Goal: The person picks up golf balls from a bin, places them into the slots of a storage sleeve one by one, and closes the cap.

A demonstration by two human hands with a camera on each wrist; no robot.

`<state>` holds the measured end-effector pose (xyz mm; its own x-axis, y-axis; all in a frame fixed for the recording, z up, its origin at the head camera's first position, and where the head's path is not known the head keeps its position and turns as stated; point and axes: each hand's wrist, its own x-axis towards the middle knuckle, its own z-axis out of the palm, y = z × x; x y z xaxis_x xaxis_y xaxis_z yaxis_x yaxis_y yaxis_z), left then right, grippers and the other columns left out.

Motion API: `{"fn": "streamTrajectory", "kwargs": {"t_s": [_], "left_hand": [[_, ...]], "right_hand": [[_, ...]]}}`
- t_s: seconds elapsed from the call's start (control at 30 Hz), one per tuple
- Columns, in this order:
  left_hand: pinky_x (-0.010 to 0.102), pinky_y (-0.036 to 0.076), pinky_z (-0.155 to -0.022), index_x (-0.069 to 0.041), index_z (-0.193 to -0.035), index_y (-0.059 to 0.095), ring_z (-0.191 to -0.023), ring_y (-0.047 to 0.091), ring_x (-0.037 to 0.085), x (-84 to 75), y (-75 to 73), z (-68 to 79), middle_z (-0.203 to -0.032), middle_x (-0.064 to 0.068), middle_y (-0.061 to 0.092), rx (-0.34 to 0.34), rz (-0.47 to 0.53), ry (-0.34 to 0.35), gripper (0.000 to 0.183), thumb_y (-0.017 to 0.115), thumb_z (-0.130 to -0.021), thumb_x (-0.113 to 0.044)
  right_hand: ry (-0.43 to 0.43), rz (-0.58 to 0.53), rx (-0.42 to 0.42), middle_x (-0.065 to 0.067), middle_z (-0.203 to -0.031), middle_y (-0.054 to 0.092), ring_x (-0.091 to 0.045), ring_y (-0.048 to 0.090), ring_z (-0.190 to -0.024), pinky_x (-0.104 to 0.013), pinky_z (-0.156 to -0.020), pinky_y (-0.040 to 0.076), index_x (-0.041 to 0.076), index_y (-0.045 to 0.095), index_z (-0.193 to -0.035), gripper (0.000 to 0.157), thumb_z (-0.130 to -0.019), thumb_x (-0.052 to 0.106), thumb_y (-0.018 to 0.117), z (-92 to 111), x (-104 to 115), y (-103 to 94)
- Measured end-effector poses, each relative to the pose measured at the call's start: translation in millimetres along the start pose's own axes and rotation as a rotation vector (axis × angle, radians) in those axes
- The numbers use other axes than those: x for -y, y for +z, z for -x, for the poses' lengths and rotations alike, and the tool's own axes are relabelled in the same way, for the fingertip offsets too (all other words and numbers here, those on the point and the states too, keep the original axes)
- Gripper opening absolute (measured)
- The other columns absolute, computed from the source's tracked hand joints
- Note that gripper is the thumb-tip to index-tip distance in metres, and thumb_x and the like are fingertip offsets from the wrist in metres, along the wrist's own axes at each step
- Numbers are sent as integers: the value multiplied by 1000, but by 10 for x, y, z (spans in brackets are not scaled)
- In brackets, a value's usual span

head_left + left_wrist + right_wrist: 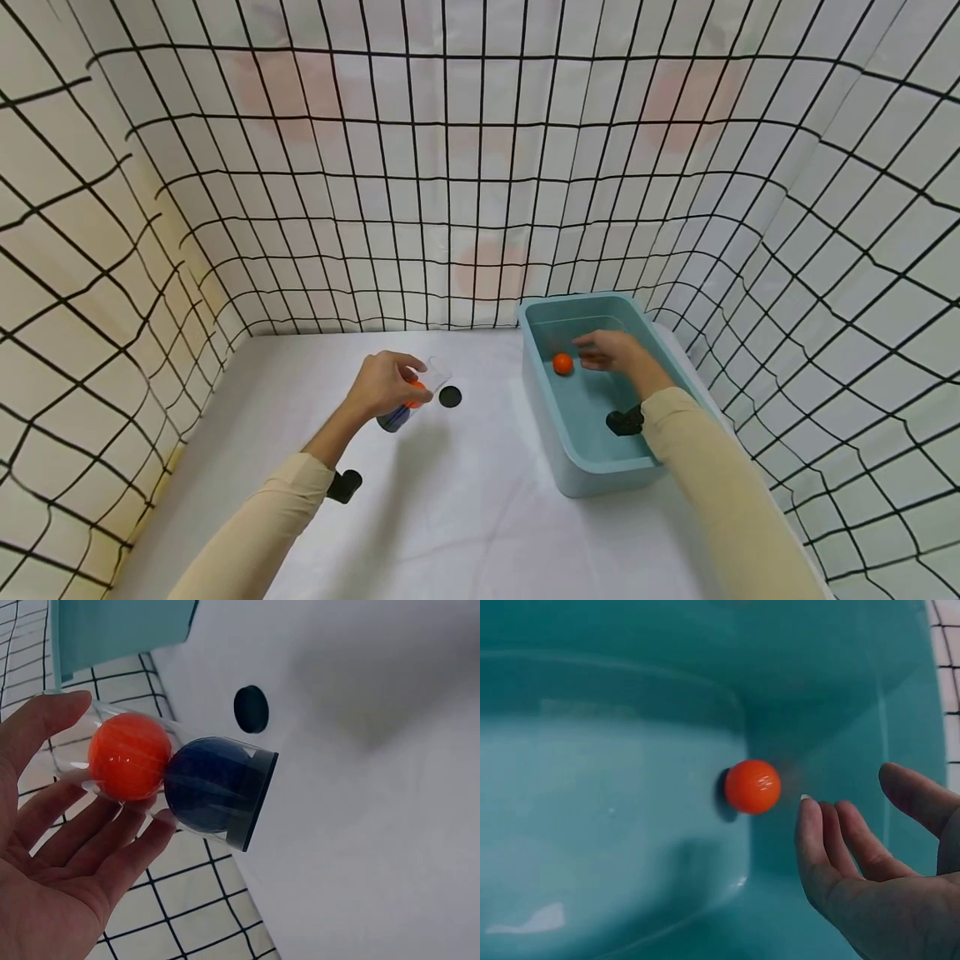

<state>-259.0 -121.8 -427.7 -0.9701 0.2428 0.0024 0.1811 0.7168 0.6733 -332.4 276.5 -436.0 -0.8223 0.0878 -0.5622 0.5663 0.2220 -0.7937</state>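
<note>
left hand [386, 385] holds a tilted clear plastic tube [438, 377], a glossy orange ball [129, 756] and a dark blue ball [208, 784] already inside; right hand [609, 352], parted and empty, is near a loose orange ball [752, 787] in a teal plastic bin [588, 408], apparently left to load.

Pale walls [463, 92] stand behind wavy black netting [446, 124]

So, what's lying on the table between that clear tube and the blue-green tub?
In the head view, a small black disc lies there on the white table, nearer the clear tube than the tub.
</note>
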Motion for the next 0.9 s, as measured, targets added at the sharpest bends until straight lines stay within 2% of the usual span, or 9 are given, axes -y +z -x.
{"fn": "streamTrajectory", "kwargs": {"t_s": [0.3,0.47,0.7,0.9], "left_hand": [[37,59,-72,-9,-109,77,-84,72,23,59,-26,17,-96,12,77,-7,13,-17,39,86,-75,-25],[35,58,-70,-9,-108,77,-82,71,21,76,-33,8,-93,10,77,-15,15,-11,39,86,-74,-25],[35,58,-70,-7,-110,77,-81,71,22,100,-74,24,-94,11,77,-11,12,-20,41,86,-75,-25],[37,59,-72,-8,-111,77,-83,71,22,111,-85,31,-96,11,77,-4,21,-37,41,86,-75,-25]], "right_hand": [[34,-24,-2,-26,-152,44,-26,61,-110,-34,-105,51,0,48,-148,44,-106,13,47,-271,-166,56],[40,-67,24,-24,-156,40,-31,51,-127,-34,-109,47,-2,45,-149,47,-106,15,48,-398,-241,111],[100,-111,-32,-23,-150,44,-29,58,-115,-34,-107,49,-2,45,-148,49,-103,15,56,-472,-308,160],[151,-191,-63,-17,-142,46,-28,55,-115,-35,-110,47,-1,46,-145,46,-103,14,56,-457,-328,180]]}}
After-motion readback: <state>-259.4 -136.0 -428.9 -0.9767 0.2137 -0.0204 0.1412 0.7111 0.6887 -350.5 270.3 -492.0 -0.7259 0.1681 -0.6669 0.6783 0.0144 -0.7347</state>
